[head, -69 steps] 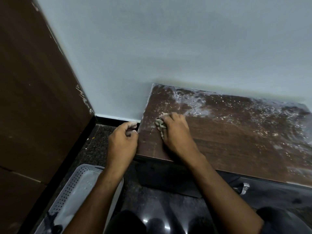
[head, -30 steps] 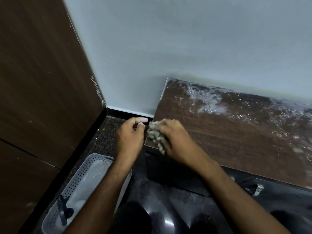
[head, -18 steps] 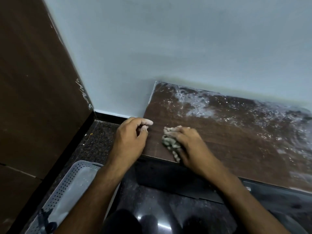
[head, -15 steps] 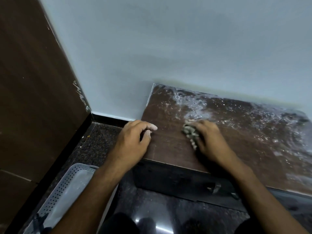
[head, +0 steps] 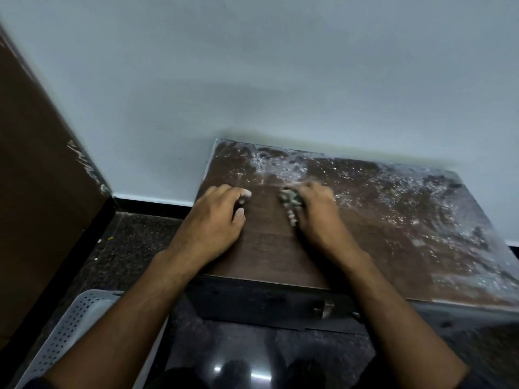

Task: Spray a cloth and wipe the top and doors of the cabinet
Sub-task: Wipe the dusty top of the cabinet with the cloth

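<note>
Head view: perforated basket on floor, contents hidden by left forearm.

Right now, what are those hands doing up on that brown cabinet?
A person is wiping the cabinet top. The right hand has a bunched cloth in its grip and presses it on the wood. The left hand rests beside it. The near left part looks wiped; foam covers the back and right side.

Cabinet top open rightward; wall blocks rear; basket on floor left.
</note>
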A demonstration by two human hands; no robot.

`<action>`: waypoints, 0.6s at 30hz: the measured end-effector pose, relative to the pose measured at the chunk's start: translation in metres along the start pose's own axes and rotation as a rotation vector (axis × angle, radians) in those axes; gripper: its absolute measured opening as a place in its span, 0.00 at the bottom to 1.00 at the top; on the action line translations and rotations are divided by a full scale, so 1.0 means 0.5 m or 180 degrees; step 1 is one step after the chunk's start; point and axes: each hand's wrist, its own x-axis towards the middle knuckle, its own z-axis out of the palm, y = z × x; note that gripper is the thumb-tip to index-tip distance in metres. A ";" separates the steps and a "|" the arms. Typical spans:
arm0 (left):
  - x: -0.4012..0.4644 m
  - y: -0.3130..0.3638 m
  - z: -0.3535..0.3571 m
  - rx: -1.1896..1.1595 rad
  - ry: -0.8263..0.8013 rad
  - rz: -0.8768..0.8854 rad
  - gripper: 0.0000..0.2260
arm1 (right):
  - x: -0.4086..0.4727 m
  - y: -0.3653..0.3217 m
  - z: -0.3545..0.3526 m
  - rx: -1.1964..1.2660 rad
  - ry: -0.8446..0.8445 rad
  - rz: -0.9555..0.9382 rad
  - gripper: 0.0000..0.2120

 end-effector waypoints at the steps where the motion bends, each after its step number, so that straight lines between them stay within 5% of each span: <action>1: 0.003 0.008 0.005 0.0006 -0.0027 0.0067 0.15 | -0.012 0.037 -0.021 -0.0080 0.0164 0.0288 0.17; 5: 0.024 0.048 0.037 -0.0099 -0.0052 0.0235 0.16 | -0.037 0.060 -0.036 -0.0167 0.0481 0.1059 0.17; 10: 0.050 0.097 0.078 -0.0108 -0.0093 0.0381 0.17 | -0.058 0.000 0.003 0.0000 0.0096 0.0071 0.20; 18: 0.060 0.127 0.103 -0.0083 -0.0234 0.0482 0.19 | -0.037 0.108 -0.061 -0.0145 0.0449 0.0814 0.17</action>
